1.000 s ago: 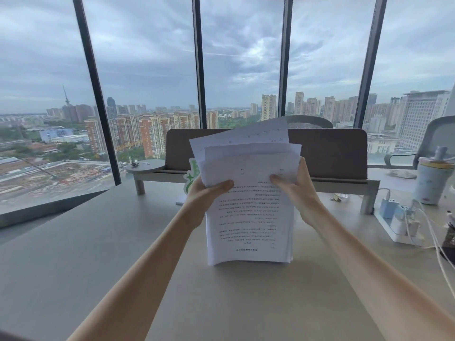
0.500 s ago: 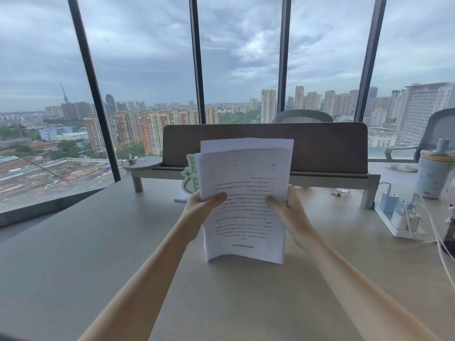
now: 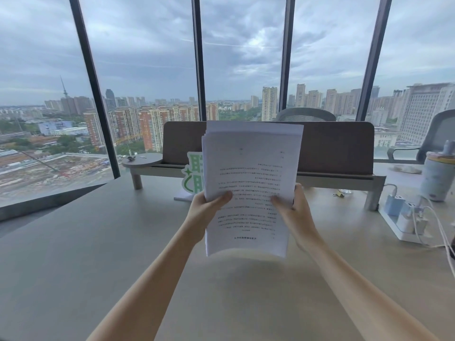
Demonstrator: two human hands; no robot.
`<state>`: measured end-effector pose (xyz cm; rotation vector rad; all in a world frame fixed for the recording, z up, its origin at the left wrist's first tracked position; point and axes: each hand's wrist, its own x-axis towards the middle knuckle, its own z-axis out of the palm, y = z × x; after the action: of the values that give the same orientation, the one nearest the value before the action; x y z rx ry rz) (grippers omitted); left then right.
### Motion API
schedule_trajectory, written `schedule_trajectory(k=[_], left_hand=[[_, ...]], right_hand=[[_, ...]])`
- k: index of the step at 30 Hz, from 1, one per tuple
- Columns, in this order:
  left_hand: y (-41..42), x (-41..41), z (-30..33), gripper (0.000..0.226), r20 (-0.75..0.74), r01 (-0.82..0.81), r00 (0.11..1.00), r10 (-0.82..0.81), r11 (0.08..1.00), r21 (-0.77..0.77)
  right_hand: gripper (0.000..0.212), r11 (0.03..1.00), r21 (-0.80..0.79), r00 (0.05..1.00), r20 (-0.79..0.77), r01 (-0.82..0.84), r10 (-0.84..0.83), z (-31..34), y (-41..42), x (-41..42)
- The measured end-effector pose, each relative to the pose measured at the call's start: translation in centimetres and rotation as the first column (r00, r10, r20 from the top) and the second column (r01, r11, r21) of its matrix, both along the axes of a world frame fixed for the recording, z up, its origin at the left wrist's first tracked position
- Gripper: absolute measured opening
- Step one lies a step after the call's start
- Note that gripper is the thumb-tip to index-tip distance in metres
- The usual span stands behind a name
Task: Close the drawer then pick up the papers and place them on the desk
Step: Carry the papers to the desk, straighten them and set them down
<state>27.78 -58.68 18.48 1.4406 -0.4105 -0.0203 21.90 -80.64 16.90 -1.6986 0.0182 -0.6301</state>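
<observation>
Currently the papers (image 3: 248,188) stand upright over the desk (image 3: 98,242), left hand (image 3: 205,212) and right hand (image 3: 294,212) each clamped on a side edge. Light, limp, slide-prone sheets; side grips suit.

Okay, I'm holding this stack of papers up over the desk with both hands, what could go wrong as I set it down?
1. The papers are unevenly stacked, top edges staggered, and only the left hand and right hand pinch the sides; loose sheets could slip and fan across the desk.
2. The unsupported bottom edge already curves, so it may buckle on landing.
3. Drifting right risks snagging the white cables at the power strip.
</observation>
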Motion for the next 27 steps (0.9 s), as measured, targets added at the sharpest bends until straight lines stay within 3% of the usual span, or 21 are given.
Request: schedule_trajectory(k=[2,5,9,11,13,16,20,23,25,27], left_hand=[[0.2,0.1,0.1,0.018,-0.012,0.009,1.000,-0.009,1.000,-0.020],[0.3,0.1,-0.5,0.030,-0.028,0.014,0.999,-0.014,1.000,-0.017],[0.1,-0.4,-1.1,0.027,-0.044,0.024,0.999,-0.026,0.999,-0.034],[0.1,-0.5,-1.3,0.028,-0.054,0.021,0.998,-0.023,0.999,-0.049],[0.2,-0.4,-1.3,0.029,-0.050,0.024,0.998,-0.026,0.999,-0.048],[0.4,-0.3,-1.3,0.029,-0.045,0.042,0.998,-0.045,0.998,-0.051],[0.5,-0.3,-1.4,0.030,-0.049,0.064,0.997,-0.067,0.996,-0.055],[0.5,-0.4,-1.9,0.030,-0.066,0.066,0.995,-0.069,0.997,-0.049],[0.5,-0.4,-2.4,0.030,-0.100,0.050,0.993,-0.055,0.997,-0.053],[0.5,-0.6,-3.1,0.032,-0.119,0.049,0.991,-0.056,0.997,-0.060]], right_hand=[[0.039,1.000,0.000,0.999,0.047,-0.016,0.016,1.5,-0.3,-0.5],[0.069,0.999,-0.008,0.991,0.126,-0.042,0.043,3.7,-0.8,-0.7],[0.090,0.982,-0.184,0.972,0.237,0.035,0.010,7.1,-1.5,-0.6],[0.087,0.932,-0.355,0.963,0.268,0.080,0.020,8.4,-1.8,-0.5],[0.071,0.847,-0.513,0.963,0.270,0.141,0.003,9.1,-1.8,-0.3],[0.049,0.772,-0.604,0.970,0.236,0.200,-0.067,9.1,-1.8,0.0],[0.060,0.832,-0.526,0.970,0.235,0.176,-0.056,9.1,-1.3,-0.3],[0.078,0.969,-0.245,0.983,0.181,0.037,0.008,7.9,-0.8,-0.3],[0.071,0.999,-0.046,0.994,0.103,-0.023,0.028,5.9,-0.8,-0.1],[0.045,0.996,0.056,0.997,0.036,-0.071,0.069,3.3,-0.8,-0.1]])
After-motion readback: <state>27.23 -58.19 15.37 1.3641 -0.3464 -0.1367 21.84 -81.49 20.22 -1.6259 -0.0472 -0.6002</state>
